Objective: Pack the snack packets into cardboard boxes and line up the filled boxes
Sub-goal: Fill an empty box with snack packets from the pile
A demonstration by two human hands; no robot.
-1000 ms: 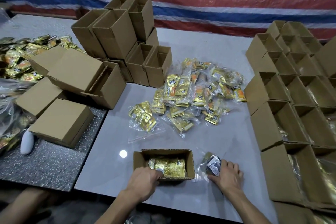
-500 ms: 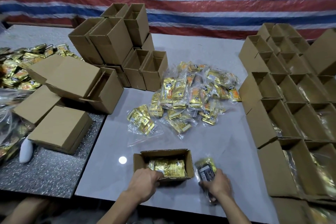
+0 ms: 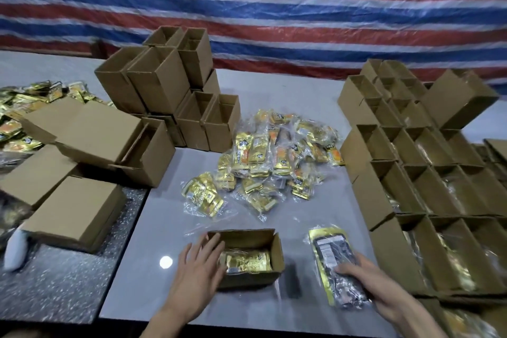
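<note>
The open box (image 3: 248, 281) at the near edge of the table is the thing to steer by. The left hand (image 3: 196, 271) lies against its left wall with fingers straight and spread, bracing it and holding nothing. Just right of the box, apart from it, the right hand (image 3: 377, 287) has the loose packet (image 3: 333, 255). Its fingers curl over the packet's near end, and since the thumb is hidden underneath, this looks like a pinch more than a plain press. The packet's long axis runs away from the person, its far end leaning slightly toward the box. The box's long side runs left to right, and the gold packets (image 3: 247, 261) already inside seem to lie along it. So the packet probably needs about a quarter turn as it travels left over the right wall, and the right hand is clearly the nearer one. Beyond the box sits the unpacked pile (image 3: 274, 164), and far to its right the lined-up boxes (image 3: 439, 189)
</note>
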